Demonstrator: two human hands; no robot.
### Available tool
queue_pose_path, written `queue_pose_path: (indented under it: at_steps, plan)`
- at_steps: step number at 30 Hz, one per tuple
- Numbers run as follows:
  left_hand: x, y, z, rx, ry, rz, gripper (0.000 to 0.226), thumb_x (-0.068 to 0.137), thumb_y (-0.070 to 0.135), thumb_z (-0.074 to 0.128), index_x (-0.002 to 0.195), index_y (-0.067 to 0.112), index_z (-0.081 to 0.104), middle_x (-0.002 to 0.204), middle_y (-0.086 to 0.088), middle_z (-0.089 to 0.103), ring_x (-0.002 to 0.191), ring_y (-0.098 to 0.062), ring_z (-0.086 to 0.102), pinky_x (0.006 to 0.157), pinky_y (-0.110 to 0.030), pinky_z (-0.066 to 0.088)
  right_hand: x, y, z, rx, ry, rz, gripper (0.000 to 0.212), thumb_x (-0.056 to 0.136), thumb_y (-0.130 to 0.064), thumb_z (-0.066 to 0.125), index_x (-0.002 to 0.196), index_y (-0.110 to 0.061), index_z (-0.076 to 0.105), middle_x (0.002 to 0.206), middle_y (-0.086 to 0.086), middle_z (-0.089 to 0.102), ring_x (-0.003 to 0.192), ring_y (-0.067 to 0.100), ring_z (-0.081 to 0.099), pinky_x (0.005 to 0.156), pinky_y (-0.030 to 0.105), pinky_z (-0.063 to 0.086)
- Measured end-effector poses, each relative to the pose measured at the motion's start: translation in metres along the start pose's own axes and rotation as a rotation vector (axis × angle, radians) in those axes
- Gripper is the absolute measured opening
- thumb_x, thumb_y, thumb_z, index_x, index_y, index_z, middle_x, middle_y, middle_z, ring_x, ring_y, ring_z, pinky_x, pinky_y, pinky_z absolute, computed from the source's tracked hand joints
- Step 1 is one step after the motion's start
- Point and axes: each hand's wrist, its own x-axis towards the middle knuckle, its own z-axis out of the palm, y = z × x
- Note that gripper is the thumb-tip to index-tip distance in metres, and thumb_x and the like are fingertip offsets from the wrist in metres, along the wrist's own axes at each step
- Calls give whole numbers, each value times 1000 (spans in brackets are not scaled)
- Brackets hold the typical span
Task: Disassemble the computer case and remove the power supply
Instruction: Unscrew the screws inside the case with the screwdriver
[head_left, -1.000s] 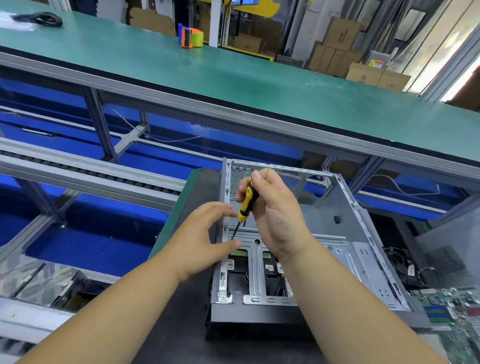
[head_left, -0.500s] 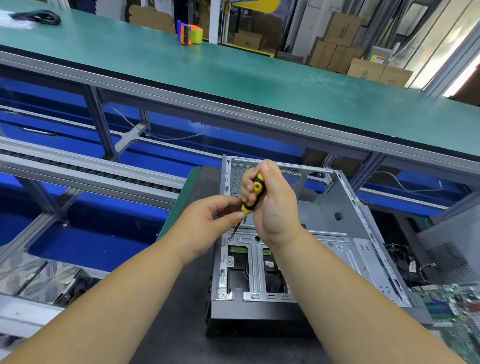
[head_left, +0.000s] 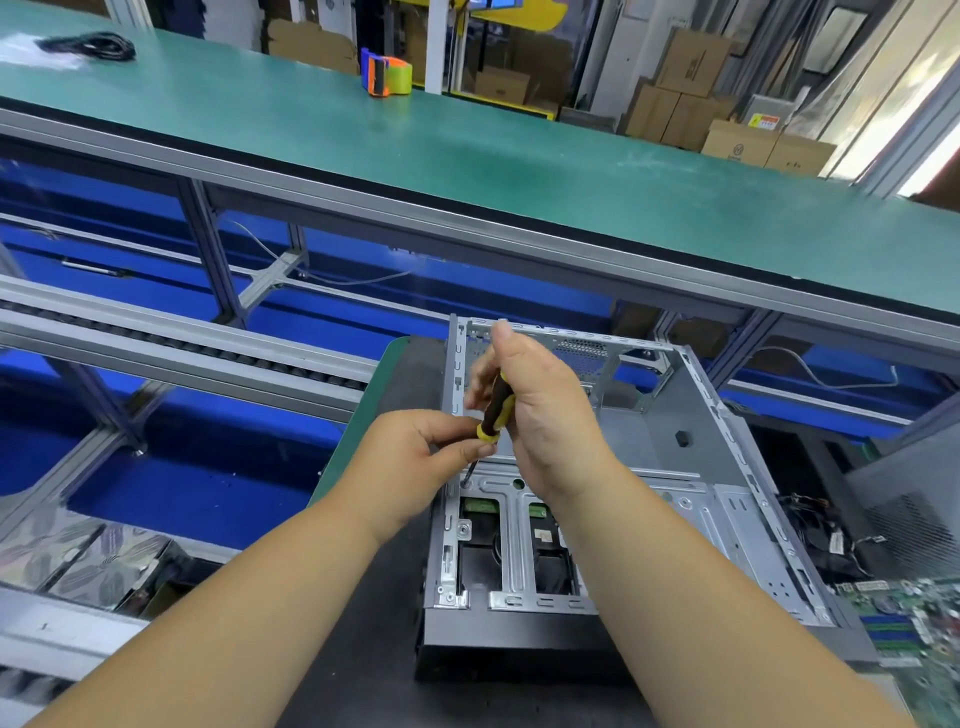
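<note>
The computer case (head_left: 670, 467) is lying open on the dark tabletop (head_left: 374, 613), side panel off. Over the case's near left corner, the right hand (head_left: 535, 415) is gripping the yellow-and-black screwdriver (head_left: 496, 410), whose tip is sitting at a screw (head_left: 466, 483) on the case's drive bracket. The left hand (head_left: 415, 457) is pinching the screwdriver's lower end with thumb and fingertips. A circuit board (head_left: 919, 623) is lying just right of the case; a tape dispenser (head_left: 387, 75) is standing far behind it.
</note>
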Motion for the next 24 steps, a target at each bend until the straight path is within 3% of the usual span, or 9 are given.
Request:
queue_pose_path:
  at_steps: [4, 7, 11, 13, 16, 20, 24]
  plan:
    - [-3, -5, 5, 144, 60, 118, 22, 85, 24, 73, 92, 45, 72, 76, 10, 70, 71, -5, 62, 64, -11, 46, -11, 9, 9, -17, 207, -86, 29, 86, -50, 56, 66, -28, 58, 64, -6, 49, 61, 10, 48, 55, 20, 42]
    - [-2, -8, 3, 223, 15, 139, 13, 82, 39, 71, 94, 37, 75, 83, 11, 70, 80, -10, 63, 73, -25, 50, -15, 15, 16, -103, 229, -167, 30, 92, -38, 45, 64, -27, 48, 67, -1, 40, 59, 11, 36, 55, 24, 32]
    - [4, -14, -7, 640, -178, 219, 40, 71, 61, 62, 98, 34, 67, 98, 26, 54, 100, -1, 49, 93, -33, 45, -12, 10, 20, -5, 20, -200, 35, 86, -19, 47, 52, -24, 46, 54, -2, 38, 50, 11, 32, 49, 19, 29]
    - [4, -16, -9, 771, -232, 179, 48, 71, 67, 61, 106, 35, 63, 113, 26, 48, 118, -6, 42, 102, -37, 40, -7, 7, 23, -15, -68, -159, 37, 85, -19, 50, 48, -22, 44, 48, -5, 36, 44, 9, 29, 45, 18, 27]
    - [3, -18, -7, 879, -266, 112, 66, 70, 75, 54, 121, 34, 57, 134, 16, 38, 138, -18, 24, 112, -42, 28, 2, 2, 19, -32, -172, -86, 42, 88, -22, 54, 48, -18, 38, 44, -3, 32, 40, 11, 23, 42, 19, 22]
    - [6, -18, -2, 955, -322, 60, 83, 70, 77, 53, 140, 35, 41, 150, 11, 25, 145, -19, 9, 117, -43, 17, 12, -6, 5, -40, -354, 33, 47, 93, -27, 50, 49, -20, 37, 43, -2, 28, 43, 13, 14, 48, 31, 10]
    - [4, -23, 1, 939, -329, 43, 91, 69, 75, 55, 147, 36, 30, 156, 10, 15, 146, -15, 2, 119, -41, 11, 13, -7, 0, -48, -373, 31, 32, 95, -25, 45, 65, -14, 46, 52, 1, 35, 44, 14, 28, 50, 30, 22]
